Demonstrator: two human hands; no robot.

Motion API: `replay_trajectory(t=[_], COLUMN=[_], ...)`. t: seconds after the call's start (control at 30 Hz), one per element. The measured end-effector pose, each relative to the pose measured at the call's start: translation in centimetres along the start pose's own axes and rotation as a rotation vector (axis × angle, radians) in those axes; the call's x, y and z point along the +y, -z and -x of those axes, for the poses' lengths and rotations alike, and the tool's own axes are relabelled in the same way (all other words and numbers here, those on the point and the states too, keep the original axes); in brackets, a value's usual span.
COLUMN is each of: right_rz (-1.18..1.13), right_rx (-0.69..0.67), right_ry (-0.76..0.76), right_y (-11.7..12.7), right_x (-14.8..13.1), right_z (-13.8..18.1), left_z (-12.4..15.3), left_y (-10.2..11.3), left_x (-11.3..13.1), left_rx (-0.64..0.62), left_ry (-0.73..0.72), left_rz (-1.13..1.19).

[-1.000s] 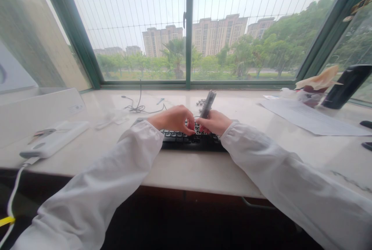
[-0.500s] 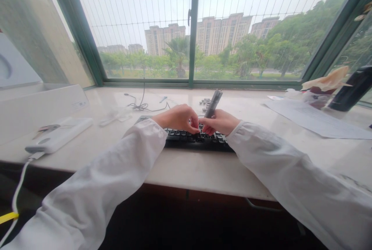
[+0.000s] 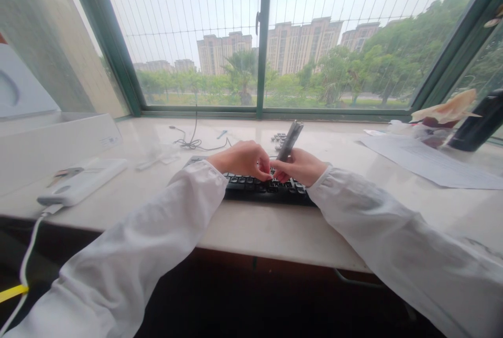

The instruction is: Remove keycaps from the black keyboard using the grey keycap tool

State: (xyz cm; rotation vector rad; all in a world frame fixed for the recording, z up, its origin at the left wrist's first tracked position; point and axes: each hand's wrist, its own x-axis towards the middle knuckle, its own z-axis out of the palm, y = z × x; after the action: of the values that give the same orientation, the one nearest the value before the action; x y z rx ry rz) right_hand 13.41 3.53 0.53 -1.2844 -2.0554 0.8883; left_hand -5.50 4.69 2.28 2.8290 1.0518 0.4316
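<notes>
A black keyboard (image 3: 267, 197) lies on the white sill, partly hidden beneath both hands; some key positions in its middle look bare of caps. Over its centre, my left hand (image 3: 244, 160) is closed, thumb and index finger pinched close to the right fingertips. Whatever sits in that pinch is too small to make out. My right hand (image 3: 304, 165) grips a dark grey bar-shaped tool (image 3: 291, 140), which slants upward out of the fist. Its lower end is hidden by the fingers. Loose keycaps (image 3: 279, 139) lie behind the keyboard.
To the left are a white power bank (image 3: 84, 183) with a white cable (image 3: 29, 254) and a white box (image 3: 58, 139). A thin black cable (image 3: 191, 143) is coiled behind the keyboard. Paper sheets (image 3: 428, 160) and a dark bottle (image 3: 479, 120) occupy the right side.
The view has shifted very slightly. Both hands keep nearly the same pose over the keyboard, fingertips still close together.
</notes>
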Motion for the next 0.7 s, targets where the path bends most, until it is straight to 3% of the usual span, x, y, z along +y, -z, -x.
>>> replay_trajectory(t=[0.7], right_rz=[0.212], right_rx=[0.141], right_ry=[0.158], right_y=[-0.4], right_x=[-0.7], right_z=[1.1], left_z=[-0.1], left_y=[0.0], left_x=[-0.5], left_rx=[-0.011], left_ry=[-0.053], left_rz=[0.028])
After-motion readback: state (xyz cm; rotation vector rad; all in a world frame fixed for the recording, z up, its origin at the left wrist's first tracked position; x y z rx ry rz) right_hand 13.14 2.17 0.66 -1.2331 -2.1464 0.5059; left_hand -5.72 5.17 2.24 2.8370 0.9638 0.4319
